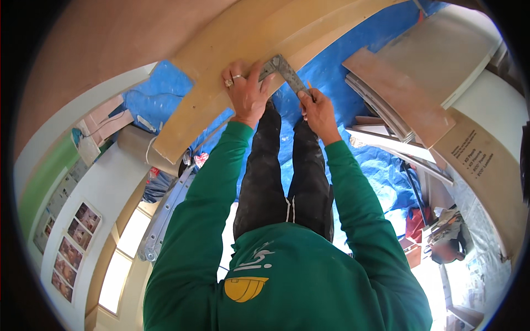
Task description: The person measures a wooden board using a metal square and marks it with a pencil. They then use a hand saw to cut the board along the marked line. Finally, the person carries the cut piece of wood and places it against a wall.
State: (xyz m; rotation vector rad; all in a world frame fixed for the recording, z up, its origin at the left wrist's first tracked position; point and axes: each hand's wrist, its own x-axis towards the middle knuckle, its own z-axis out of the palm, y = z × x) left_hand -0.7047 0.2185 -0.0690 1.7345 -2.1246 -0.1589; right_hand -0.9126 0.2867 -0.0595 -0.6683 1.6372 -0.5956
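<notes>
A grey, worn metal square (pixel 288 72) lies near the edge of a long pale plywood board (pixel 185 129). My left hand (pixel 247 95), with rings on its fingers, presses over the board, its index finger and thumb gripping the square's left arm. My right hand (pixel 318 112) is closed at the lower end of the square's other arm, with a thin pencil-like stick (pixel 309 84) poking up from the fingers. My legs in dark trousers are below the board.
Blue sheeting (pixel 356 179) lies around my legs. Stacked boards (pixel 403 96) and cardboard (pixel 475 182) are at right. A metal ladder (pixel 160 223) stands at lower left, near a white panel with photos (pixel 77 248). Loose clutter (pixel 419 220) sits at lower right.
</notes>
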